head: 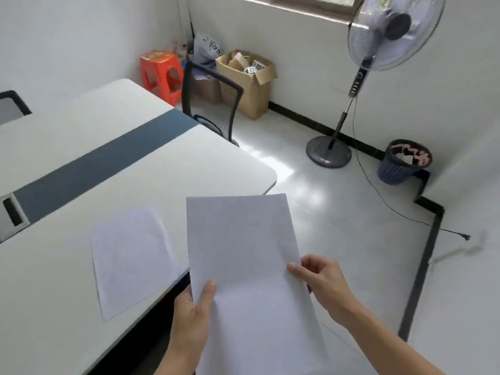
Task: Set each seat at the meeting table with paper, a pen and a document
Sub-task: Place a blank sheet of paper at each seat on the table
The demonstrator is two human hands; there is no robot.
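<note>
I hold a stack of white paper in the air over the table's near right corner. My left hand grips its left edge with the thumb on top. At the stack's right edge, my right hand pinches it with thumb and fingers. One white sheet lies flat on the white meeting table, close to the near edge and left of the held stack. No pen shows in view.
A blue-grey strip runs across the table, with a cable hatch at left. A black mesh chair stands at the far side. Beyond are an orange stool, cardboard boxes, a pedestal fan and a waste basket.
</note>
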